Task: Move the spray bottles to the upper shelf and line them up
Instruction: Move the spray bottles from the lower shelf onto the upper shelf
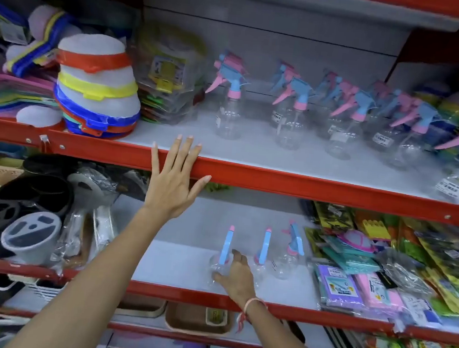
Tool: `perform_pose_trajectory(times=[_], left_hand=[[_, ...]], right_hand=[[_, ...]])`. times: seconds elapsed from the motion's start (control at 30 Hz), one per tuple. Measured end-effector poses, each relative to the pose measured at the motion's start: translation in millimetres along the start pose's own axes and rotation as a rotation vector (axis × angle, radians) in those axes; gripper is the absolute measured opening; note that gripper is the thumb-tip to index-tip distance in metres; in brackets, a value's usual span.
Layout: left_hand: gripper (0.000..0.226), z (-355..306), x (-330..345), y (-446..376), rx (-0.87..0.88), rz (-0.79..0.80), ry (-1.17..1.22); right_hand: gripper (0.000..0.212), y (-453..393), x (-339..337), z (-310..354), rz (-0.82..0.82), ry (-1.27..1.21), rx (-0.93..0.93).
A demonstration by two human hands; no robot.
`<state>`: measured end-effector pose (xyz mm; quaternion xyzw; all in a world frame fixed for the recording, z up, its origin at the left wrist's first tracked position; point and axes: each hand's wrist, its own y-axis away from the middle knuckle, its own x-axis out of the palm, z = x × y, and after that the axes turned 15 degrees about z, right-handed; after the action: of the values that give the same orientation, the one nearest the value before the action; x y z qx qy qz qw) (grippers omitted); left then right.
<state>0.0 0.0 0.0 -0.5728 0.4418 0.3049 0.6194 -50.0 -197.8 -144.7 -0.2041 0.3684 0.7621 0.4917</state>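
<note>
Three clear spray bottles with blue and pink triggers stand on the lower shelf (186, 265): a left bottle (221, 260), a middle bottle (262, 257) and a right bottle (287, 256). My right hand (236, 277) wraps around the body of the left bottle. Several matching bottles stand in rows on the upper shelf (280, 156), the nearest left one (230, 109) among them. My left hand (174, 177) lies flat with fingers spread on the red front edge of the upper shelf, holding nothing.
Stacked colourful lidded containers (96, 88) and packaged goods (167, 75) fill the upper shelf's left side. On the lower shelf, black and grey holders (29, 227) sit at the left and packets (376, 272) at the right. Baskets and trays lie below.
</note>
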Motion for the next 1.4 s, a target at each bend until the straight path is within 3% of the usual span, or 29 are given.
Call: perform_pose_trajectory(times=[0.2,0.4,0.77,1.0,1.13,1.4], left_hand=[[0.072,0.9,8.0,-4.4,-0.005,-0.010,-0.031],[0.073,0.7,8.8,-4.6,-0.015,-0.003,-0.032],[0.073,-0.1,3.1,1.5,-0.006,0.007,-0.023],[0.071,-1.2,1.5,4.2,-0.014,0.004,-0.034],[0.071,-1.5,2.2,4.0,-0.023,0.012,-0.044],[0.071,-0.7,4.3,1.8,-0.024,-0.010,-0.046]], right_hand=[[0.035,-9.7,16.8,6.6,-0.139,-0.199,-0.023],[0.021,26.3,-18.4,18.7,-0.172,-0.250,-0.243],[0.030,101.0,-144.8,100.1,-0.282,-0.234,-0.560],[0.042,91.1,-218.1,159.5,-0.372,-0.146,-0.706],[0.049,56.5,-237.9,181.3,-0.367,-0.060,-0.664],[0.042,-1.7,-238.2,194.3,-0.294,0.026,-0.544]])
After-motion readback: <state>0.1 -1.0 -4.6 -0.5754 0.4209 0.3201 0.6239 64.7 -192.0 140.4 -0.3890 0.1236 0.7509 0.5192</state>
